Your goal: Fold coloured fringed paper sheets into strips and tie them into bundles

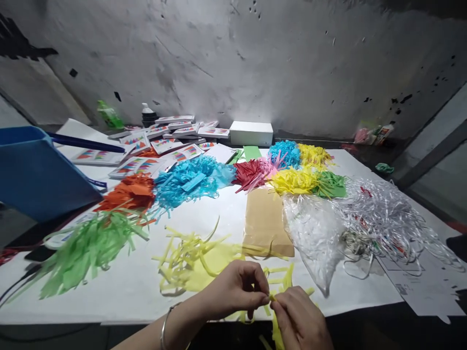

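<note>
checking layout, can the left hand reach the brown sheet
Probably yes, once the left hand frees its yellow strip: the brown sheet lies beyond, only loose strips crossing its near edge.

The yellow paper (276, 335) — partly covered — is cropped below.

A thin, matt yellow strip (272, 297), apparently paper, lies between the left hand (237, 291) and right hand (302, 318), with a smooth, shiny metal bangle (164, 326) just behind the former. Beyond the right hand, a creased, glossy clear-plastic bag (314, 233) adjoins shiny silvery ribbon (386, 209); beyond the left, the blue fringe (186, 177) is crinkled, matt paper. Farthest from both, the grey wall (233, 63) is rough, pitted and matt.
</note>
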A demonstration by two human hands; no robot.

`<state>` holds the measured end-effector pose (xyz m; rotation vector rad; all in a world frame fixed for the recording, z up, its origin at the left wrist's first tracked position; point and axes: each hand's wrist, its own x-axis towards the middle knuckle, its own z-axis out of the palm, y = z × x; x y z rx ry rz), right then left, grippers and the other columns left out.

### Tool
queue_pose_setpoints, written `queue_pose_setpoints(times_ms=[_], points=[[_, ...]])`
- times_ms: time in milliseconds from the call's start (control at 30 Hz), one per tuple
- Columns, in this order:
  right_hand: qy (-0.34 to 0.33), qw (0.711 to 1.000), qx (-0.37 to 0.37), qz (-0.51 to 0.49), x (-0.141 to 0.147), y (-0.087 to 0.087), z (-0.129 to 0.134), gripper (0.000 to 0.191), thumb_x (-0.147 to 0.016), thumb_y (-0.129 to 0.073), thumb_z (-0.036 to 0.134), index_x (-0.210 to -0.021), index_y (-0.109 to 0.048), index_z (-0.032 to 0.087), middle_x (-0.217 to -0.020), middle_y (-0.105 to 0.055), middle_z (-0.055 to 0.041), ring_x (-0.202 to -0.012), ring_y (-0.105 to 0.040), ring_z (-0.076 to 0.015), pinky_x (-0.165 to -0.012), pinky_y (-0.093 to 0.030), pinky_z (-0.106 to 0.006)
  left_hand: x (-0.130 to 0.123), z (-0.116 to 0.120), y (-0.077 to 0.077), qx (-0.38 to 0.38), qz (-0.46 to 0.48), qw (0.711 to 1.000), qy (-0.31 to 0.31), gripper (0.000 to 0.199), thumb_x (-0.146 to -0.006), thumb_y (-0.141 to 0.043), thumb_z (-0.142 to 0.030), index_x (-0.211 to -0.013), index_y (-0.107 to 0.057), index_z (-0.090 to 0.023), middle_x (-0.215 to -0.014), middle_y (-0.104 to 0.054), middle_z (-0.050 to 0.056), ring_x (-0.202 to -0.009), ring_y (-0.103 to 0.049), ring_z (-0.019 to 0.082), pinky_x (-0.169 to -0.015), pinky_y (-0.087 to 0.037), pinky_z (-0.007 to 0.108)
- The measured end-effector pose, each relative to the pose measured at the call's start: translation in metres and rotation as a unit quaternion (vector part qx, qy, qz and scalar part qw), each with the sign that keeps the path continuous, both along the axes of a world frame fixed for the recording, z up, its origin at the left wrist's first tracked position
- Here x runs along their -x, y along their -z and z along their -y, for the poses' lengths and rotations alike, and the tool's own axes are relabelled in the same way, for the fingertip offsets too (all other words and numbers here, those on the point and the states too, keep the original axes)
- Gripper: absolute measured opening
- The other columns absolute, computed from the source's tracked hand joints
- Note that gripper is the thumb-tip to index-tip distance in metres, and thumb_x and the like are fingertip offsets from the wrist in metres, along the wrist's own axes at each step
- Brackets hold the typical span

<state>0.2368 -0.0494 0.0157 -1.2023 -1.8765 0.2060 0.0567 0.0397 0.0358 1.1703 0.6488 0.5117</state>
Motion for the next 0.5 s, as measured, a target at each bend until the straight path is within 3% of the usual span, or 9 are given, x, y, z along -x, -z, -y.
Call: queue_pose_setpoints(times_ms=[200, 500], points=[[-0.084, 0.989, 0.039, 0.113, -0.003, -0.027, -0.005, 0.022, -0.1, -0.045, 0.017, -0.08, -0.052, 0.023, -0.07, -0.06, 0.0012, -0.066, -0.058, -0.0134, -0.064, -0.047, -0.025, 0.015, 0.008, -0.002, -0.003, -0.026, 1.0, 0.002, 0.023, -0.07, -0.082, -0.027, -0.074, -0.065, -0.013, -0.059, -0.063, -0.002, -0.047, -0.058, 0.007, -0.045, -0.046, 0.015], [-0.153, 0.98, 0.038, 0.118, 0.003, -0.03, -0.008, 0.02, -0.1, -0.049, 0.018, -0.08, -0.052, 0.022, -0.07, -0.061, 0.002, -0.069, -0.059, -0.0122, -0.068, -0.049, -0.024, 0.026, 0.017, -0.001, 0.001, -0.038, 0.999, 0.013, 0.017, -0.069, -0.077, -0.024, -0.075, -0.066, -0.013, -0.062, -0.065, 0.0, -0.046, -0.058, 0.009, -0.044, -0.045, 0.016]])
